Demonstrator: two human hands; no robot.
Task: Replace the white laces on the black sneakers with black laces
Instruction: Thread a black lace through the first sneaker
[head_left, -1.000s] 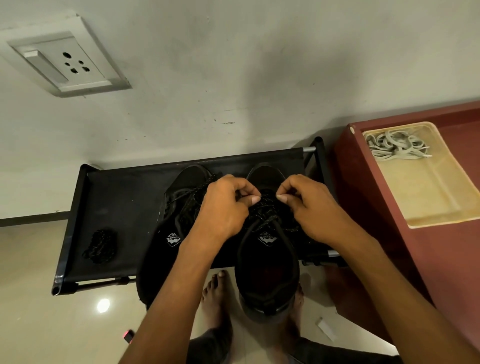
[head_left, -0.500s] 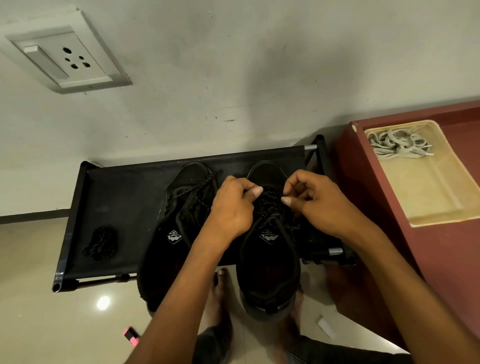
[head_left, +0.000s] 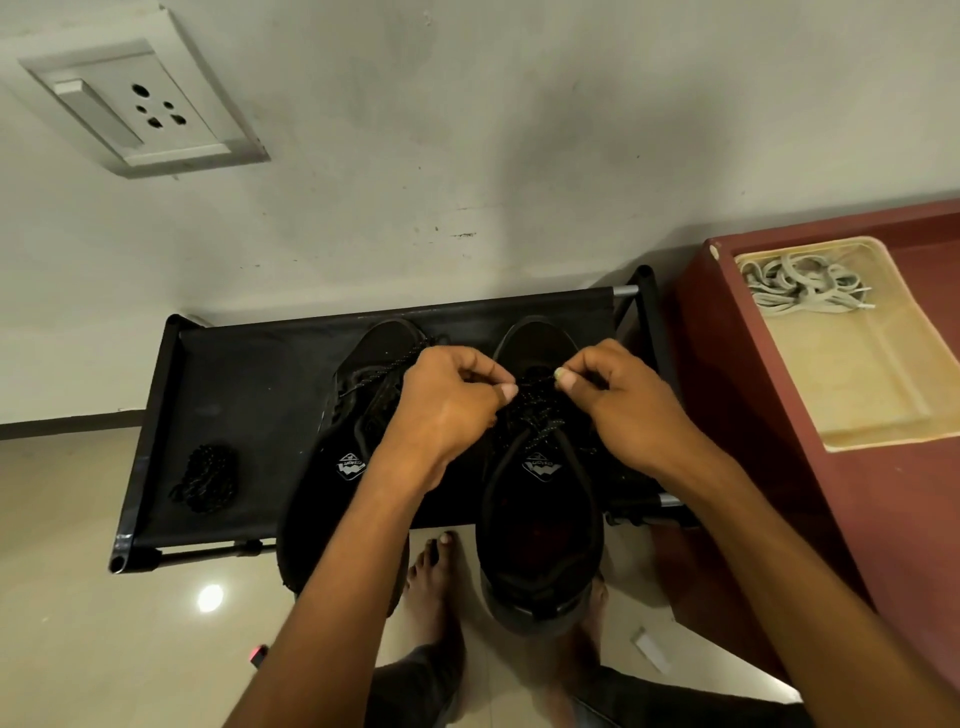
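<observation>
Holding white laces (head_left: 802, 286): cream tray (head_left: 883, 436).

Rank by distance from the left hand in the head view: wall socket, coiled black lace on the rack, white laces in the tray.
1. Coiled black lace, on the rack's left end.
2. White laces, in the tray far right.
3. Wall socket, upper left on the wall.

The rack (head_left: 249, 395) stands against the wall (head_left: 519, 156), and everything is placed from it. On the rack lie two sneakers side by side, the left sneaker (head_left: 343, 467) and the right sneaker (head_left: 540, 519), heels overhanging its near edge. A spare lace bundle (head_left: 207, 478) lies on the rack's left part. Right of the rack stands a cabinet (head_left: 831, 519) carrying a tray (head_left: 857, 405), with removed laces (head_left: 800, 286) in the tray's far end. A socket plate (head_left: 140, 104) sits on the wall, above the rack's left end.
</observation>
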